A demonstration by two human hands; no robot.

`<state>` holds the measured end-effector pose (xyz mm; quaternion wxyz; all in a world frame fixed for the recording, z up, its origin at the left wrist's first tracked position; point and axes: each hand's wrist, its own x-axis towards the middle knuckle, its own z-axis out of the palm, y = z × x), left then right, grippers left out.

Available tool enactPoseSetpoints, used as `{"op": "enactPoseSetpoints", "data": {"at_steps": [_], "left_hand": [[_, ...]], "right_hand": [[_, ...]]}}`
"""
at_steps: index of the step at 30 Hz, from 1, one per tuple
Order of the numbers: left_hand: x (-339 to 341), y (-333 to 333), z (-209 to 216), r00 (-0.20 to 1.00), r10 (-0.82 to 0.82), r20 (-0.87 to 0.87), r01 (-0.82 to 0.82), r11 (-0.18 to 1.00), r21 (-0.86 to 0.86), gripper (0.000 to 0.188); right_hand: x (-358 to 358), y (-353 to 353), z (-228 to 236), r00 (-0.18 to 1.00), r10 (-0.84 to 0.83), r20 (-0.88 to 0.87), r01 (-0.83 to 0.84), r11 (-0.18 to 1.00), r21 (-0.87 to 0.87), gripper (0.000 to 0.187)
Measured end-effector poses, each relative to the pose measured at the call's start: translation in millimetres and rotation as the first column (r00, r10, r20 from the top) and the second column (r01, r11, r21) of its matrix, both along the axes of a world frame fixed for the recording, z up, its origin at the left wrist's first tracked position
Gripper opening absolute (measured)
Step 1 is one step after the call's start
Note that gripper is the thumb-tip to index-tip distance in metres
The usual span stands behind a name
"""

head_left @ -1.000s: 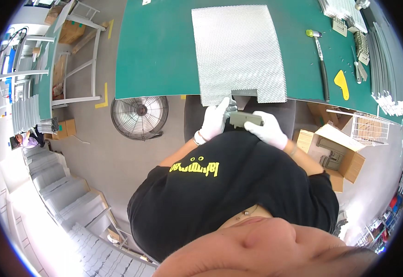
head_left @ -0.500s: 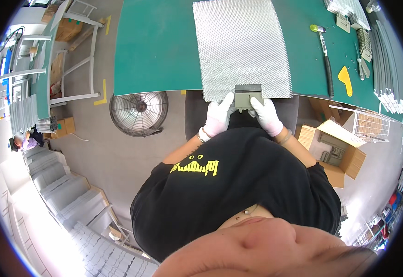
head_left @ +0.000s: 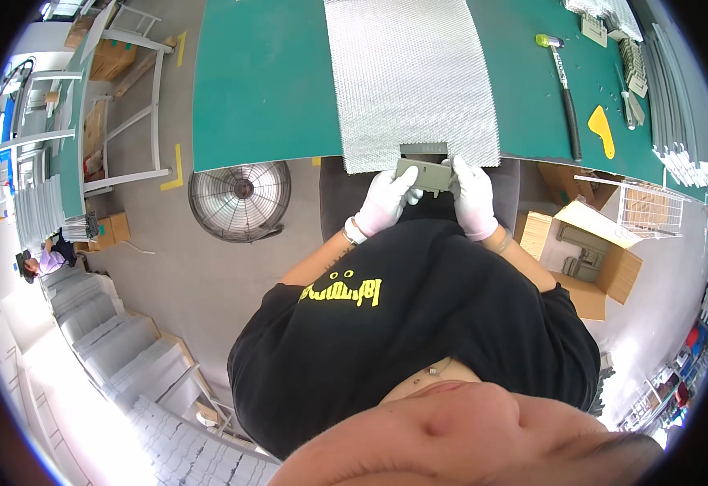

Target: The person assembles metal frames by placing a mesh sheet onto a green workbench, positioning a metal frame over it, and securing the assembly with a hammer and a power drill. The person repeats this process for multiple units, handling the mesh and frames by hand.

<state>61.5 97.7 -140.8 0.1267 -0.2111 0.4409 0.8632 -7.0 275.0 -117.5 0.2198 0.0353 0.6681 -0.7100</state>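
Note:
A small olive-grey rectangular plastic piece (head_left: 423, 176) with small tabs on its lower edge is held just off the near edge of a silver mesh panel (head_left: 410, 77). It sits slightly tilted below a rectangular cutout in that edge. My left hand (head_left: 386, 200), in a white glove, is closed on the piece's left end, with the thumb on its face. My gloved right hand (head_left: 473, 198) is closed at the piece's right end, close to the panel edge; its fingertips are partly hidden. The panel lies on a green table (head_left: 265, 81) and juts slightly past its front edge.
On the table's right lie a hammer (head_left: 564, 97), a yellow scraper (head_left: 602, 131), a scraper-like hand tool (head_left: 631, 107) and grey strips (head_left: 674, 101). An open carton (head_left: 613, 275) with grey parts stands at lower right. A floor fan (head_left: 240, 201) is at left; another person (head_left: 42, 261) is far left.
The plastic piece has tilted, its right end dipping. My right thumb has shifted from its face to its right end. The view has drifted slightly.

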Motion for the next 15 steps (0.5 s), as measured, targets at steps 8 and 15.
{"op": "enactPoseSetpoints", "data": {"at_steps": [8,15], "left_hand": [[-0.6,-0.7,9.4,0.997,-0.004,-0.072,0.025,0.954,0.298,0.053],[-40.1,-74.2,81.6,0.494,-0.848,-0.193,0.846,0.520,-0.117,0.060]], "right_hand": [[0.9,-0.3,-6.5,0.970,-0.085,0.226,0.106,0.991,-0.080,0.041],[0.7,-6.4,-25.4,0.871,0.448,0.202,-0.361,0.862,-0.356,0.043]]}}
